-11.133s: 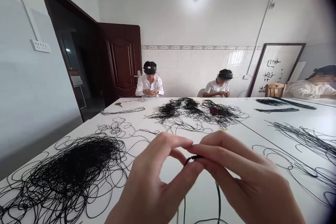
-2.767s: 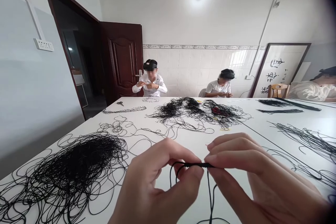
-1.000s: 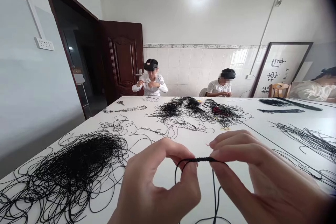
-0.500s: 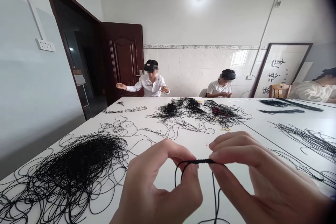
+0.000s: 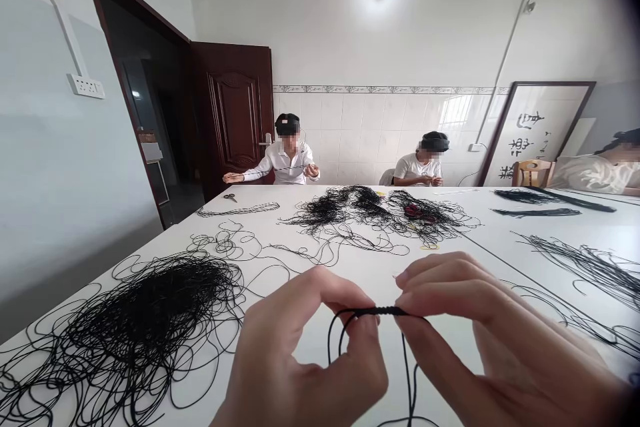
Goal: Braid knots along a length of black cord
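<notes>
A black cord (image 5: 386,311) with a short knotted, rope-like section is stretched level between my two hands, above the white table. My left hand (image 5: 315,353) pinches its left end between thumb and forefinger, and two strands loop down beside the fingertips. The right end is pinched by my right hand (image 5: 480,320), its other fingers curled behind. From near the right fingertips, loose strands hang down to the table. What lies between the fingertips themselves is hidden.
A big tangle of black cord (image 5: 150,307) covers the table's left side. Farther back lie more cord heaps (image 5: 350,207), small scissors (image 5: 230,197) and a looped bundle (image 5: 240,209). Cut cord bundles (image 5: 590,263) spread at right. Co-workers (image 5: 290,153) sit along the far side.
My fingertips have come slightly closer together on the cord, and the left loops swing a little outward. Across the table, a co-worker's outstretched hand has dropped lower.
</notes>
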Demonstrator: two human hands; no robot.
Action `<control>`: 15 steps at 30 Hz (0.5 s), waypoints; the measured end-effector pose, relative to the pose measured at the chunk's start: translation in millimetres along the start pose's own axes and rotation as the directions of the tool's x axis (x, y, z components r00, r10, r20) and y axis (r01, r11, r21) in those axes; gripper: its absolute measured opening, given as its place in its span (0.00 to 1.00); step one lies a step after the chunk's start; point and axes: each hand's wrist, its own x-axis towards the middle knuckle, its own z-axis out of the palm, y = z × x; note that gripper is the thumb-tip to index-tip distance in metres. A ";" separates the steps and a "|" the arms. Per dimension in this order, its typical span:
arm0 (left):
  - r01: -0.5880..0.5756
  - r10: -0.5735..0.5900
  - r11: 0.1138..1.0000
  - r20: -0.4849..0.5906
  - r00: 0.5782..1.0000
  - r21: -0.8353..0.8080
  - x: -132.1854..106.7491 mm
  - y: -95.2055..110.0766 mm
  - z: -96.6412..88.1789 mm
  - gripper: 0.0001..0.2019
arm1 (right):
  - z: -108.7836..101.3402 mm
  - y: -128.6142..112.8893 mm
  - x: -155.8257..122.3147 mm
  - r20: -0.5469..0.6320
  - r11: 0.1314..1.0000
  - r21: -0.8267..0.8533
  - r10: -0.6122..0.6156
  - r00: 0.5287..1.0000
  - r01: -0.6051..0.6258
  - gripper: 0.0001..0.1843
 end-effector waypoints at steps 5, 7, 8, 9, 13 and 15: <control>0.065 -0.067 0.997 0.045 0.997 0.035 1.0 4.5 -2.7 0.09 | -1.6 1.4 0.7 0.003 1.000 -0.001 -0.011 1.000 0.011 0.13; 0.096 -0.099 0.994 0.066 0.993 0.049 1.2 6.1 -2.8 0.08 | -1.4 1.2 0.8 0.006 1.000 0.000 -0.015 1.000 0.015 0.13; 0.101 -0.104 0.994 0.074 0.992 0.048 1.3 6.5 -2.6 0.08 | -1.2 0.9 0.8 0.007 1.000 0.003 -0.014 1.000 0.014 0.13; 0.099 -0.102 0.994 0.081 0.991 0.045 1.3 6.5 -2.4 0.08 | -0.9 0.5 0.7 0.007 1.000 0.005 -0.007 1.000 0.007 0.13; 0.086 -0.088 0.996 0.089 0.992 0.027 1.2 5.1 -1.5 0.08 | -1.1 -1.0 -0.3 -0.011 1.000 0.000 0.001 1.000 -0.001 0.12; 0.089 -0.090 0.996 0.089 0.992 0.016 1.0 3.9 -1.6 0.08 | -1.8 -1.3 -1.0 0.001 1.000 -0.004 0.001 1.000 -0.001 0.12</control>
